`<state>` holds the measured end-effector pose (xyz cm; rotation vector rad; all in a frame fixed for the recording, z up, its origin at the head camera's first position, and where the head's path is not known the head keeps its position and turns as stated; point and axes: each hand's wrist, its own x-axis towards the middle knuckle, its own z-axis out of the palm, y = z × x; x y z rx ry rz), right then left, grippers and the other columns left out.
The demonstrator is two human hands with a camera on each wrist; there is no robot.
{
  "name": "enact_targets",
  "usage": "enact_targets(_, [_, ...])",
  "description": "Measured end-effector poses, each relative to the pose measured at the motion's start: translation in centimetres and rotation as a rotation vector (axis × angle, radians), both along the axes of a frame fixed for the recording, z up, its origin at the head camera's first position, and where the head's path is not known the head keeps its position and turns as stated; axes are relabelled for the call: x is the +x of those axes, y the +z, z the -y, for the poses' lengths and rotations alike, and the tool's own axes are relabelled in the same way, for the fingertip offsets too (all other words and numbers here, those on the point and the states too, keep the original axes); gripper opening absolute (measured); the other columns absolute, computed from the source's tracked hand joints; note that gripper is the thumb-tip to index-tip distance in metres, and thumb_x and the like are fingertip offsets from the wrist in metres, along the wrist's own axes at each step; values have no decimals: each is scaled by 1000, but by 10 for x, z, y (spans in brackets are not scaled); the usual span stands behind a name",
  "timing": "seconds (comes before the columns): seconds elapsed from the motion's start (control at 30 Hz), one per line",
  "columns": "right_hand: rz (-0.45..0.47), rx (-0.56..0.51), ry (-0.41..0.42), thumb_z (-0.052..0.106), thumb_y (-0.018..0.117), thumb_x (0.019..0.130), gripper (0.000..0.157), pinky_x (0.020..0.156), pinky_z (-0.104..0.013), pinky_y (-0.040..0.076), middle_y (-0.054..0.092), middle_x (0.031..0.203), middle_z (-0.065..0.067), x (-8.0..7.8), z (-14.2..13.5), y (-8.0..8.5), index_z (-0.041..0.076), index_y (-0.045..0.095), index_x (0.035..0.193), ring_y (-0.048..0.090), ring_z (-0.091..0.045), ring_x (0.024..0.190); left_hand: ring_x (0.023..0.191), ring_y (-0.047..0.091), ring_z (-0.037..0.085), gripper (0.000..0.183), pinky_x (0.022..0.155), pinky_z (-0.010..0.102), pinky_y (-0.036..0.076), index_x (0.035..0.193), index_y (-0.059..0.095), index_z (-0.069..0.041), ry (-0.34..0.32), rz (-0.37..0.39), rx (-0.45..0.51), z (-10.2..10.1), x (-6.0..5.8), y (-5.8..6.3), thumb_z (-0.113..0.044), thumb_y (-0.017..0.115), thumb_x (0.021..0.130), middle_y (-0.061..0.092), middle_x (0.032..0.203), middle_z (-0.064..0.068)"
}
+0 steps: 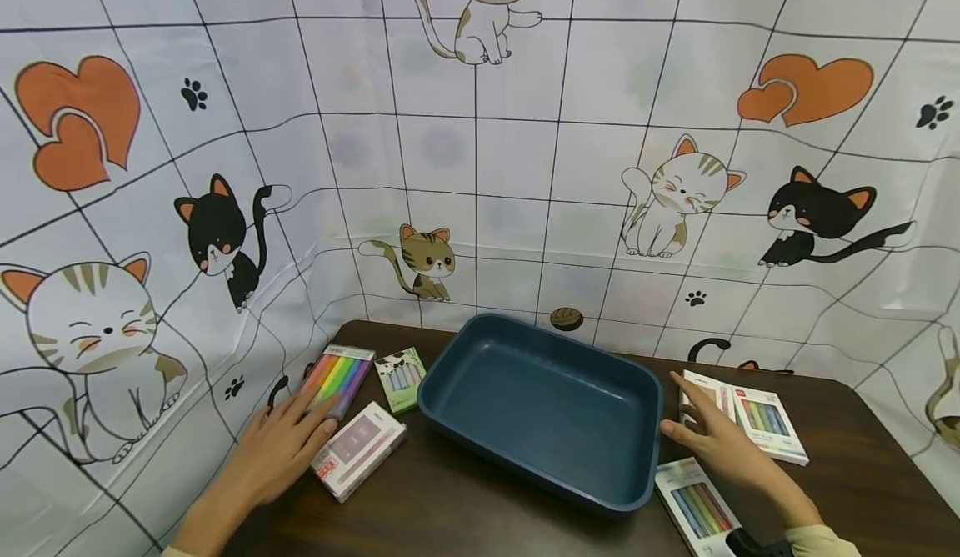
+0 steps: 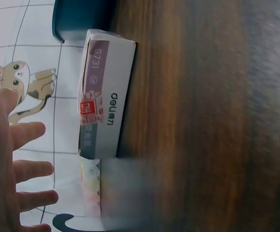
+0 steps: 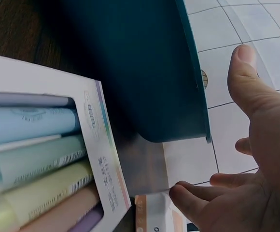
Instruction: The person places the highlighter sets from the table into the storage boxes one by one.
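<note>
My left hand, fingers outstretched, is over the near end of a rainbow-coloured pack of pens. Beside it lies a white and mauve box, marked "deli" in the left wrist view. A small green pack sits behind that box. In the middle stands a dark blue rectangular tray with nothing in it. My right hand is spread beside the tray's right side, near two white packs, one showing coloured pens. In front of it lies a white box of highlighter-like pens. Whether either hand touches a pack, I cannot tell.
All of this is on a dark brown wooden table. Behind and to the left, a white sheet with black grid lines and cartoon cats hangs close to the table's edge. A black object lies by the right sleeve.
</note>
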<state>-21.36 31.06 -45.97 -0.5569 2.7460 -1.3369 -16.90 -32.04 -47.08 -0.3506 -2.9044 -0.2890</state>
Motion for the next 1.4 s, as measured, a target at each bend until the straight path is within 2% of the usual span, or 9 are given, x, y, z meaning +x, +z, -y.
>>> enact_targets(0.2, [129, -120, 10, 22, 60, 105, 83, 94, -71, 42, -2, 164, -30, -4, 2, -3, 25, 3, 165, 27, -62, 137, 135, 39, 50, 55, 100, 76, 23, 151, 52, -17, 16, 33, -1, 3, 10, -8, -49, 36, 109, 39, 156, 19])
enact_targets(0.4, [185, -216, 14, 19, 56, 107, 79, 92, -62, 49, 2, 162, -33, -6, 5, -4, 21, 3, 166, 39, -62, 130, 133, 42, 48, 53, 101, 74, 26, 151, 53, -19, 17, -3, 2, 2, 14, -12, -47, 38, 109, 45, 152, 18])
enact_targets(0.6, [205, -245, 12, 21, 55, 107, 77, 89, -48, 55, 2, 160, -38, -10, 7, -6, 16, 4, 165, 35, -62, 132, 134, 42, 47, 52, 100, 75, 26, 152, 51, -21, 1, 12, 31, -3, 15, -17, -47, 37, 110, 45, 152, 17])
enact_targets(0.7, [206, -242, 10, 24, 53, 108, 76, 89, -48, 55, 3, 159, -40, -13, 9, -7, 13, 5, 165, 31, -62, 135, 134, 42, 47, 52, 99, 75, 26, 152, 51, -21, 9, 25, 40, -4, 17, -20, -47, 37, 110, 45, 152, 17])
enact_targets(0.87, [261, -285, 5, 25, 49, 110, 73, 91, -54, 53, -1, 159, -39, -14, 11, -10, 13, 2, 165, 21, -61, 139, 134, 41, 47, 52, 101, 73, 26, 152, 51, -20, 27, 25, 60, -2, 21, -21, -47, 36, 110, 44, 153, 18])
enact_targets(1.07, [319, -361, -17, 26, 47, 110, 72, 91, -53, 53, -2, 160, -39, -15, 14, -16, 11, 2, 165, 32, -61, 135, 135, 39, 50, 52, 101, 74, 24, 148, 55, -13, 41, 39, 135, 0, 24, -19, -44, 38, 110, 45, 151, 20])
enact_targets(1.27, [312, -390, 0, 23, 49, 110, 73, 90, -51, 54, 1, 159, -39, -16, 15, -20, 11, 3, 165, 36, -60, 133, 137, 36, 51, 54, 102, 75, 22, 143, 59, -7, 63, 94, 242, -4, 28, -16, -44, 37, 110, 47, 150, 20])
enact_targets(1.4, [303, -388, 14, 25, 49, 110, 73, 90, -48, 54, 2, 160, -39, -17, 17, -20, 10, 4, 165, 39, -58, 132, 139, 32, 51, 54, 101, 78, 20, 143, 59, -8, 98, 117, 260, -7, 31, -12, -45, 37, 110, 45, 152, 20])
